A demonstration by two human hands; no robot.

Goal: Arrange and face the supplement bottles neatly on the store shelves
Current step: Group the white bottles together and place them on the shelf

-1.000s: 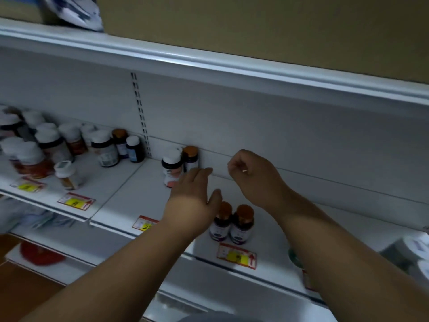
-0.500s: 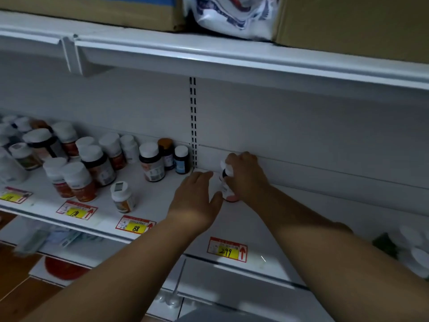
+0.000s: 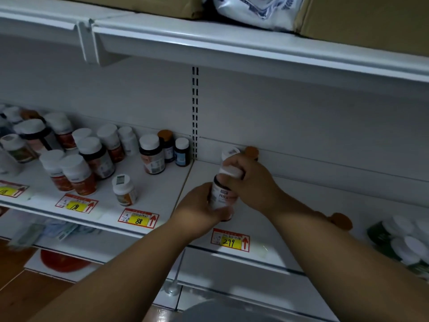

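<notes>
Facing in progress: our left hand (image 3: pixel 199 205) and right hand (image 3: pixel 249 182) both grip a white-capped bottle (image 3: pixel 224 194) above the shelf (image 3: pixel 290 205) front; leftward bottles (image 3: pixel 92 159) remain disordered.

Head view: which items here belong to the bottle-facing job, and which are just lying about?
Job:
- white-capped bottle, held by left hand and right hand
- bottle cluster on the shelf
- 299 price tag

Lying about:
- cardboard boxes on the top shelf
- white printed bag
- red object below
</notes>
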